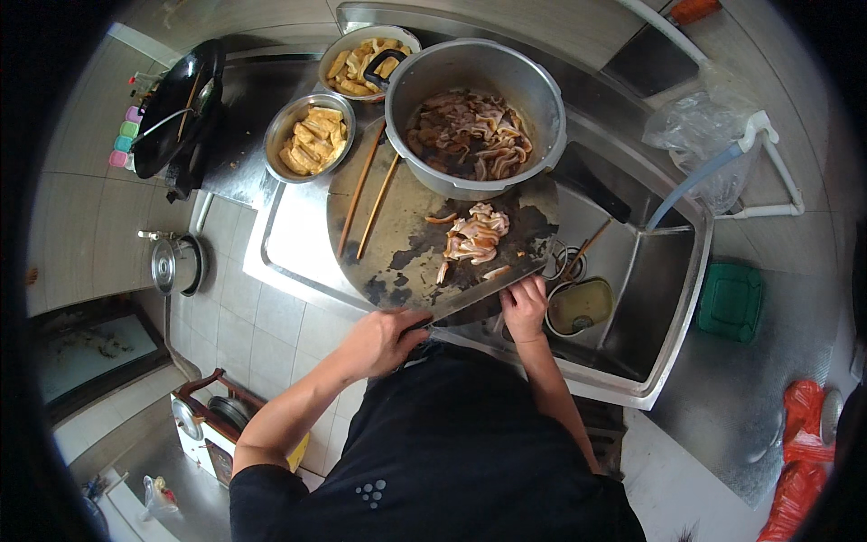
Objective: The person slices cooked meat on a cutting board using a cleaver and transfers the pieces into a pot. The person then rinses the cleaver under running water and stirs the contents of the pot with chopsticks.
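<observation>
My left hand [389, 339] is closed around the handle of a knife, whose wide blade [484, 295] lies along the near edge of a round, dark-stained chopping board [406, 237]. The fingers of my right hand [525, 305] touch the blade near its far end. Beyond the blade, sliced meat [474, 237] is heaped on the board, with a few loose pieces around it. Two wooden chopsticks [376, 206] rest at the board's left. A large metal pot [552, 135] holding more sliced meat in dark liquid stands at the board's back.
Two bowls of yellowish pieces, one metal [271, 146] and one light-coloured [325, 51], stand left of the pot. A steel sink [637, 305] at the right holds a container with greenish liquid [579, 305]. A black wok [169, 101] leans at the left; a green basket [728, 301] lies far right.
</observation>
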`<state>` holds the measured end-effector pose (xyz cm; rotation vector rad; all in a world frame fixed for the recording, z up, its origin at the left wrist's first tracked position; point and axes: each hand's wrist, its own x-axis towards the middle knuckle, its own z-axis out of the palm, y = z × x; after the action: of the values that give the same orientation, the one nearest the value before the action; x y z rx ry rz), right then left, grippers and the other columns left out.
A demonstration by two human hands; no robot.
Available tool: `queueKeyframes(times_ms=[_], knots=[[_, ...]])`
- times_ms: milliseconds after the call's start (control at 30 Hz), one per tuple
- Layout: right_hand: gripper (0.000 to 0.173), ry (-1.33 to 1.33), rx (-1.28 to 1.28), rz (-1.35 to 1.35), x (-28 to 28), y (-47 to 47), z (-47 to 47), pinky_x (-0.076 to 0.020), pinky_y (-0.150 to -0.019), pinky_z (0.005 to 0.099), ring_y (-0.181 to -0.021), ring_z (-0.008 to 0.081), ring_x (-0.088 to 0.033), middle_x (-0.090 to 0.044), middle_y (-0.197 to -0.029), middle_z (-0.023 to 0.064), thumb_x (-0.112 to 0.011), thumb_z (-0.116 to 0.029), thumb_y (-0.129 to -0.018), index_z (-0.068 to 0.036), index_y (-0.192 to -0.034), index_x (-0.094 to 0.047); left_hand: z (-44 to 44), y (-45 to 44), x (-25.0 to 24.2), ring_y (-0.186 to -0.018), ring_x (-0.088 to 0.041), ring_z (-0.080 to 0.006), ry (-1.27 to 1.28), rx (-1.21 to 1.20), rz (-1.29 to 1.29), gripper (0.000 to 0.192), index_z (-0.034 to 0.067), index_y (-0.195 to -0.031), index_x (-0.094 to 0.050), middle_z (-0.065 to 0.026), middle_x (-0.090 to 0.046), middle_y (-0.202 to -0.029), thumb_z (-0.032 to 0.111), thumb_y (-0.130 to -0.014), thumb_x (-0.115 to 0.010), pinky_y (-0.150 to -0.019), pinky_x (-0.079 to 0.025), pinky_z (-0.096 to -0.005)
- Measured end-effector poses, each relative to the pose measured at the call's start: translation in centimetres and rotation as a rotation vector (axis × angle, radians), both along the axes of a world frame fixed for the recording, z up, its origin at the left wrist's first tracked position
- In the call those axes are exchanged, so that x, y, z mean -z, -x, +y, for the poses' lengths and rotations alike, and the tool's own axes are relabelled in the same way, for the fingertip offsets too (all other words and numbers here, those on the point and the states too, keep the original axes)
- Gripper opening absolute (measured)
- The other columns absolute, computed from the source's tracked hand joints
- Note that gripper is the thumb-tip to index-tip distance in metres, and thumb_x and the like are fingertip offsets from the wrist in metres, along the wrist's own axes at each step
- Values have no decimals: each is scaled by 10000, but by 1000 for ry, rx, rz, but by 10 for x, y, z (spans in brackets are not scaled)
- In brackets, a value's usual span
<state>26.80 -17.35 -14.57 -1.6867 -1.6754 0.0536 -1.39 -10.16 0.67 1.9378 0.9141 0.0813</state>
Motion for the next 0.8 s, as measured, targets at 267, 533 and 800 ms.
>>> queueKeyframes(times_ms=[267, 533, 800], knots=[[192, 35, -76, 32, -14, 8, 4, -535, -889, 406, -984, 293, -629, -680, -985, 68, -764, -31, -747, -71, -931, -727, 22, -28, 44, -947, -715, -350, 111, -41, -62, 358, -34, -1260, -663, -246, -719, -1043, 198, -988, -642, -851, -556, -414], [265, 19, -25, -110, -27, 4, -1, -500, -955, 406, -1091, 271, -597, -671, -1118, 7, -786, -61, -759, -138, -1012, -761, 8, 7, 20, -877, -711, -271, 76, -154, -92, 341, -19, -1256, -678, -205, -733, -973, 213, -1011, -634, -801, -557, -392], [225, 15, -105, -130, -25, -11, 4, -525, -908, 401, -1072, 273, -602, -689, -1050, 26, -787, -78, -768, -95, -988, -745, -13, 19, -19, -936, -692, -418, 127, -124, 2, 324, 15, -1255, -665, -241, -706, -1036, 170, -970, -662, -823, -555, -437]])
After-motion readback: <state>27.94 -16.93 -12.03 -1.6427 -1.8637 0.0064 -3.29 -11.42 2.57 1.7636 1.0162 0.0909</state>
